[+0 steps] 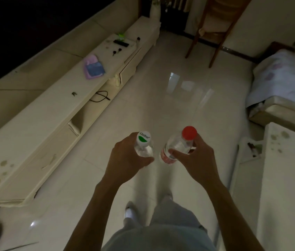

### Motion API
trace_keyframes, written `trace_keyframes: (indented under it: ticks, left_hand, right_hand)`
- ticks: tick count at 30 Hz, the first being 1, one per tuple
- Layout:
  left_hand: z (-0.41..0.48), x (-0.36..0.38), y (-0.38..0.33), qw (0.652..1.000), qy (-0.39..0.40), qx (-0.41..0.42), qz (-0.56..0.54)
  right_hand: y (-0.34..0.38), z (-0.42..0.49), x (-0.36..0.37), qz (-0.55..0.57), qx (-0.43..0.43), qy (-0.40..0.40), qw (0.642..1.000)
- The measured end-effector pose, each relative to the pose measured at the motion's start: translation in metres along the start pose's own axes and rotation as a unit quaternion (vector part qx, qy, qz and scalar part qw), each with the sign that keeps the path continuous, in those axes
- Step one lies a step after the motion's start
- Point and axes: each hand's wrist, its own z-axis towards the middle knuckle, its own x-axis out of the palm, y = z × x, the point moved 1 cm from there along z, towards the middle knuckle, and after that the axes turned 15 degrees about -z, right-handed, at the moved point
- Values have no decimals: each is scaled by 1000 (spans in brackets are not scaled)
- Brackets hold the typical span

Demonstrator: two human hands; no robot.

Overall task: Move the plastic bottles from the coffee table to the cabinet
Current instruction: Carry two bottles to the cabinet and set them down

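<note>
My left hand (125,160) grips a clear plastic bottle with a white and green cap (143,144), held upright over the floor. My right hand (195,160) grips a second clear bottle with a red cap and red label (179,144), tilted slightly to the left. The two bottles are close together but apart, in the middle of the head view. A long cream cabinet (40,134) runs along the left side, below a dark screen. The cream coffee table (287,178) lies at the right edge.
On the cabinet top lie a purple and blue cloth (93,67), a black remote (121,43), small dark items and a black cable (100,96). A wooden chair (215,28) stands far ahead. A sofa with a pale cover (284,78) is at the right. Glossy tiled floor (170,91) stretches ahead.
</note>
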Motion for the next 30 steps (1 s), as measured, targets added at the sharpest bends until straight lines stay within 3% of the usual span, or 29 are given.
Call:
trace_keyframes:
  ticks: [10,22,30]
  left_hand:
    - [112,36,-29,1000,-1,-17,4]
    - [255,106,-87,999,-49,-9,-16]
    - [326,119,-99,998,-44,-23,-24]
  right_hand:
    - [-29,112,-17,-1,-10,1,1000]
    - [-83,271,-86,-10,-59,5,998]
    - [-103,344,-107,-16,-45,-7,999]
